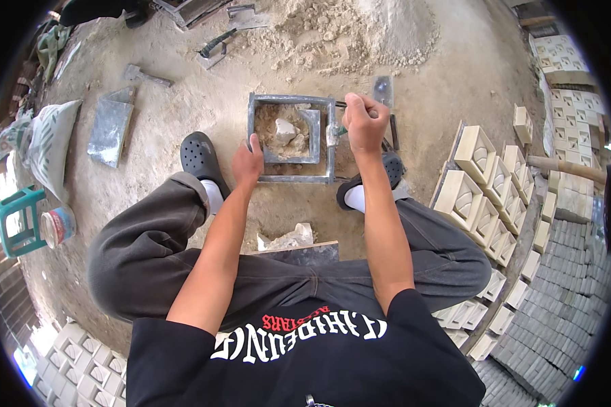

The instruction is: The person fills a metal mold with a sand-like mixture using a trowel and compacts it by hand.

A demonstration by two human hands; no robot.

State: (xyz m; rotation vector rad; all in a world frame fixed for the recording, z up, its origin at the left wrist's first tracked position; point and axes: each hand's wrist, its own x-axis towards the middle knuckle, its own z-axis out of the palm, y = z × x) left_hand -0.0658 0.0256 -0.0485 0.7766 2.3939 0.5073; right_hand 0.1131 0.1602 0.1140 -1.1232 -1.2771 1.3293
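Note:
Between my feet lies a grey square metal mould frame (290, 180), with a smaller L-shaped metal piece (314, 136) inside it. Pale lumps (287, 131) and loose sandy material sit within. My left hand (248, 161) is closed on the frame's near left side, thumb pointing up along its edge. My right hand (365, 122) makes a fist just beyond the right side. From that fist a small brush (332, 133) with whitish bristles reaches to the frame's right wall and seems to touch it; the fingers hide most of its handle. A dark rod also shows by the knuckles.
A pile of pale powder and clods (360, 34) lies ahead. Trowel (215, 51), hammer (148, 74) and metal plate (110, 127) are on the ground at left, near a green stool (22, 220) and a bucket (58, 226). Patterned cast blocks (478, 197) stand in rows at right.

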